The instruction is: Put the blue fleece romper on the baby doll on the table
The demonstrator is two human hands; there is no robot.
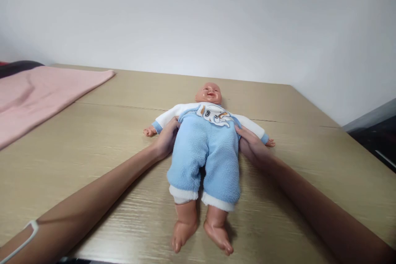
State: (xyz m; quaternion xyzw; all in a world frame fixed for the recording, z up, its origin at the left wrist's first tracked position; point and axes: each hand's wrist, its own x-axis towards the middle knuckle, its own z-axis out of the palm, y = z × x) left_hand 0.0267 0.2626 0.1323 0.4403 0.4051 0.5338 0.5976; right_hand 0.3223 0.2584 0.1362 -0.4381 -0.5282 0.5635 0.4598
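A baby doll [208, 95] lies on its back on the wooden table [93, 148], head away from me and bare feet toward me. It wears light blue fleece trousers [206, 156] and a white top with an elephant picture. My left hand [167, 138] grips the doll's side at the trouser waist, fingers curled onto the fabric. My right hand [252, 144] holds the opposite side at the waist, fingers tucked against the fleece. Both forearms reach in from the near edge.
A pink cloth [37, 95] is spread over the table's far left corner, with something dark behind it. A plain white wall rises behind the table. A dark surface [377, 132] shows past the table's right edge.
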